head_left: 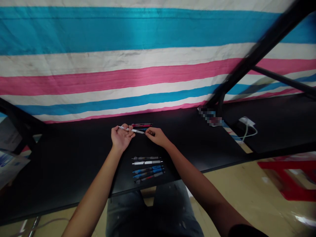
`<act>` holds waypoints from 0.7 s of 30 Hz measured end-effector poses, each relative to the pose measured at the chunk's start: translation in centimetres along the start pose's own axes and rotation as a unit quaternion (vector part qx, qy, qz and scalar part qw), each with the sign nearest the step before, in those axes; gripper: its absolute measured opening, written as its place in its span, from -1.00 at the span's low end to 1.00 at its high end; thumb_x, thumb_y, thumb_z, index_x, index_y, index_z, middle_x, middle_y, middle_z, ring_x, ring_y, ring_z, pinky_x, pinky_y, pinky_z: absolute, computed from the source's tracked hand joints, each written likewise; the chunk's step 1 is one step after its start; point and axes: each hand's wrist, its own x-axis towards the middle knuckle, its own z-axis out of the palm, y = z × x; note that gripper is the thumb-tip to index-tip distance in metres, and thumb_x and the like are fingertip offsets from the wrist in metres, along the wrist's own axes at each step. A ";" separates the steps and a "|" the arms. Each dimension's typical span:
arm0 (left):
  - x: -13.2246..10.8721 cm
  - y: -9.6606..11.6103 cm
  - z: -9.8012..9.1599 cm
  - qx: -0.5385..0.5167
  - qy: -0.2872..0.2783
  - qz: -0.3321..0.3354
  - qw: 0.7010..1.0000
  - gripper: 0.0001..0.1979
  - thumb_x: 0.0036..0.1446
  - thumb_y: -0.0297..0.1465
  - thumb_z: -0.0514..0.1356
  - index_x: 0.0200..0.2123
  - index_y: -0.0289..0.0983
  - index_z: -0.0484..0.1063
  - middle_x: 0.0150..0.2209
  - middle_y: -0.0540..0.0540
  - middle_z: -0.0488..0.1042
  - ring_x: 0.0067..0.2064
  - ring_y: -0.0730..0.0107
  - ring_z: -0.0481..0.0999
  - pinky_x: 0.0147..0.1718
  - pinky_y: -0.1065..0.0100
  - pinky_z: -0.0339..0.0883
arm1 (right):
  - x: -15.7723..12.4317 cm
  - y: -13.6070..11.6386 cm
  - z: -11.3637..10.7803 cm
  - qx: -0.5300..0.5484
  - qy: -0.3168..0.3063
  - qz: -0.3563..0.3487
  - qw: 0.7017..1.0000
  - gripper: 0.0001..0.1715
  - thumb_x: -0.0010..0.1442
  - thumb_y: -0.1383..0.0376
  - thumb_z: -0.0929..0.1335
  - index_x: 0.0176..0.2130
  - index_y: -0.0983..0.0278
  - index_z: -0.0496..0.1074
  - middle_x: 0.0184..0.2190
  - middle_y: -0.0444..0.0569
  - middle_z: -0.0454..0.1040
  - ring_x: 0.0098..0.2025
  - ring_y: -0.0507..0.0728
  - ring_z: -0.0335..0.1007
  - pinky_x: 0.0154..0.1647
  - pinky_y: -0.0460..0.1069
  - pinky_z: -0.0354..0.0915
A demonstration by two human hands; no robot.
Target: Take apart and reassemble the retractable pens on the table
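Observation:
A white pen (134, 130) lies across the upturned palm and fingers of my left hand (120, 137), and the fingers curl up round it. At the pen's right end, my right hand (158, 136) has its thumb and fingertips pinched together on the tip. Just behind the hands, a red-and-dark pen (142, 125) rests on the black table, partly hidden by my left fingers. Closer to me, several pens lie side by side in a loose row: a dark clear one (145, 158), a white one (147, 162), blue ones (148, 170) and a grey one (148, 178).
The black table (74, 158) meets a striped cloth (133, 75) at the back. Black slanted frame bars (237, 65) stand at the right. A pixelated item (211, 117) and a white charger with cable (247, 122) lie to the right. A red stool (283, 181) is on the floor.

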 end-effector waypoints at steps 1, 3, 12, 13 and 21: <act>0.0 0.0 0.1 -0.002 0.004 -0.003 1.000 -0.64 0.27 -0.16 -0.04 -0.48 -0.25 0.26 -0.44 -0.06 0.28 -0.58 0.48 0.13 -0.51 0.33 0.23 | 0.0 0.0 0.0 0.000 -0.001 0.000 1.000 -0.83 0.19 0.23 0.34 -0.35 0.27 0.47 -0.55 -0.15 0.34 -0.50 0.03 0.20 -0.43 -0.06 0.15; -0.1 0.0 0.2 -0.006 0.013 -0.005 1.000 -0.64 0.28 -0.18 -0.04 -0.49 -0.25 0.25 -0.45 -0.06 0.28 -0.59 0.49 0.13 -0.51 0.33 0.23 | 0.0 0.0 0.0 -0.001 -0.001 0.000 1.000 -0.83 0.19 0.23 0.33 -0.35 0.27 0.47 -0.56 -0.16 0.33 -0.51 0.03 0.19 -0.43 -0.06 0.14; 0.0 0.0 0.1 0.000 0.007 0.003 1.000 -0.66 0.26 -0.20 -0.02 -0.49 -0.26 0.24 -0.46 -0.05 0.26 -0.59 0.49 0.11 -0.52 0.35 0.21 | 0.0 0.0 0.0 -0.004 0.001 -0.001 1.000 -0.83 0.19 0.23 0.34 -0.35 0.27 0.48 -0.55 -0.15 0.33 -0.50 0.03 0.20 -0.42 -0.06 0.14; 0.0 0.0 0.1 0.000 0.007 0.002 1.000 -0.66 0.25 -0.20 -0.02 -0.49 -0.26 0.24 -0.46 -0.05 0.27 -0.59 0.49 0.12 -0.52 0.35 0.21 | 0.0 0.0 0.0 -0.006 0.001 -0.003 1.000 -0.84 0.19 0.24 0.34 -0.35 0.26 0.48 -0.55 -0.15 0.34 -0.50 0.03 0.20 -0.42 -0.06 0.15; -0.1 0.0 0.2 -0.005 0.020 -0.002 1.000 -0.67 0.26 -0.21 -0.02 -0.50 -0.25 0.22 -0.46 -0.04 0.26 -0.60 0.50 0.10 -0.52 0.35 0.21 | 0.0 0.0 0.0 -0.004 0.001 0.000 1.000 -0.83 0.19 0.23 0.34 -0.34 0.27 0.48 -0.55 -0.16 0.34 -0.50 0.03 0.20 -0.42 -0.06 0.14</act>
